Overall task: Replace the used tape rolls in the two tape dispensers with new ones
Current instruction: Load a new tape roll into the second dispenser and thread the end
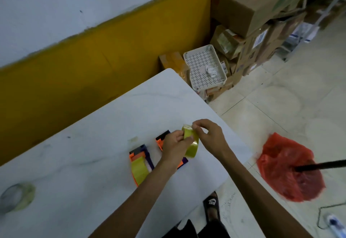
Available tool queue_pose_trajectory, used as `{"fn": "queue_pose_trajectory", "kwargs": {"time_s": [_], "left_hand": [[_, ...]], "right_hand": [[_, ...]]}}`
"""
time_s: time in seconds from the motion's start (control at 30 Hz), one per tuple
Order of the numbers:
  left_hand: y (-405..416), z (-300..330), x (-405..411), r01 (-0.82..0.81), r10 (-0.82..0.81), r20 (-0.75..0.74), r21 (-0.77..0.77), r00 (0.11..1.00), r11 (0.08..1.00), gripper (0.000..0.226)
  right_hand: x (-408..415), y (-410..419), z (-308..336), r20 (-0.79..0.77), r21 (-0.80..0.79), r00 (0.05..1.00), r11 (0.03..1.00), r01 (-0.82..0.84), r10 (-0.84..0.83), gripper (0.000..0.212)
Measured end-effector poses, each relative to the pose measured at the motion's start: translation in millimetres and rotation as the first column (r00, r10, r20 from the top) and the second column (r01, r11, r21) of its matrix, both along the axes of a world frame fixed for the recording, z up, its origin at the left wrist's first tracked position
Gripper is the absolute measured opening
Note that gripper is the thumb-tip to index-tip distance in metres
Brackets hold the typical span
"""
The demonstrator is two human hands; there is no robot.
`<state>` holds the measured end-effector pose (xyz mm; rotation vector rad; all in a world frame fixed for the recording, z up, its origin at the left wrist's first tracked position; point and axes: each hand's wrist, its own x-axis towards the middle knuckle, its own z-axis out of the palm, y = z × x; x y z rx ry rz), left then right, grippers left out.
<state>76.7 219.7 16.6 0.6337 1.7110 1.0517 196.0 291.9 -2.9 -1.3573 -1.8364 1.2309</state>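
Note:
My left hand (pixel 175 146) grips a yellow-green tape roll (pixel 192 144) held above the white table (pixel 93 153). My right hand (pixel 209 136) pinches the roll's top edge with thumb and fingertips. Under my left hand lies an orange, purple and black tape dispenser (pixel 162 140), mostly hidden. A second dispenser (pixel 140 164) of the same colours lies to its left with a yellow-green roll in it. A nearly used-up roll (pixel 16 196) lies at the table's near left, blurred.
A red plastic bag (pixel 286 168) lies on the tiled floor to the right with a black rod over it. A white perforated tray (pixel 204 67) and stacked cardboard boxes (pixel 256 12) stand beyond the table's far corner. My sandalled foot (pixel 211 206) is below the table edge.

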Motion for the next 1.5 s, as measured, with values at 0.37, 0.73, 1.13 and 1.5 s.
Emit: {"fn": "queue_pose_trajectory", "kwargs": {"time_s": [0.37,0.73,1.13,1.5], "left_hand": [[21,-9,51,-0.381,0.380,-0.027,-0.104,0.924,0.919,0.016],[-43,-64,23,-0.513,0.357,-0.506,-0.208,0.785,0.833,0.039],[-32,-47,-2,-0.568,0.521,-0.262,-0.152,0.812,0.808,0.023],[-40,-57,3,-0.496,0.485,-0.173,-0.023,0.857,0.868,0.021]], "right_hand": [[-1,39,-30,-0.121,0.001,0.956,0.963,-0.270,0.268,0.017],[-19,40,-53,-0.009,-0.040,0.927,0.926,-0.375,0.375,0.017],[-27,32,-54,0.085,-0.042,0.899,0.903,-0.428,0.430,0.018],[-58,10,-51,0.111,-0.033,0.879,0.886,-0.463,0.463,0.018]]}}
